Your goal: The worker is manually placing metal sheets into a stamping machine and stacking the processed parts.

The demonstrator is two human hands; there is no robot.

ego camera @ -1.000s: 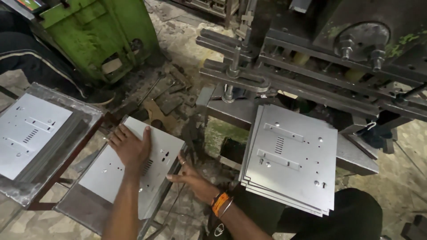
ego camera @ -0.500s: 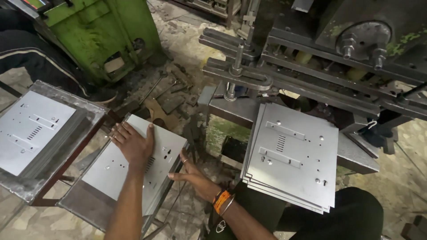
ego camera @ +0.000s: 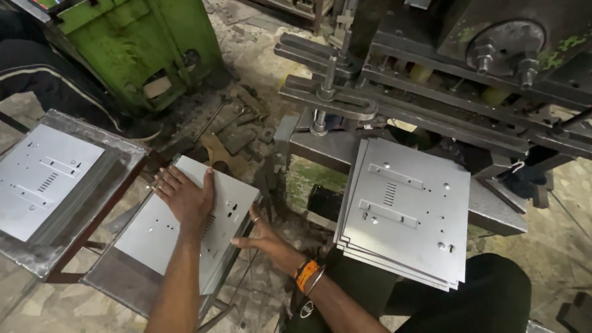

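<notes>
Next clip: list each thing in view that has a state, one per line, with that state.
Left hand: flat, palm down on the middle sheet stack.
Right hand: fingers at that stack's right edge.
Middle sheet stack: lying on a low stand.
Left sheet stack: flat in a tray.
Right sheet stack: fanned, on the press table.
</notes>
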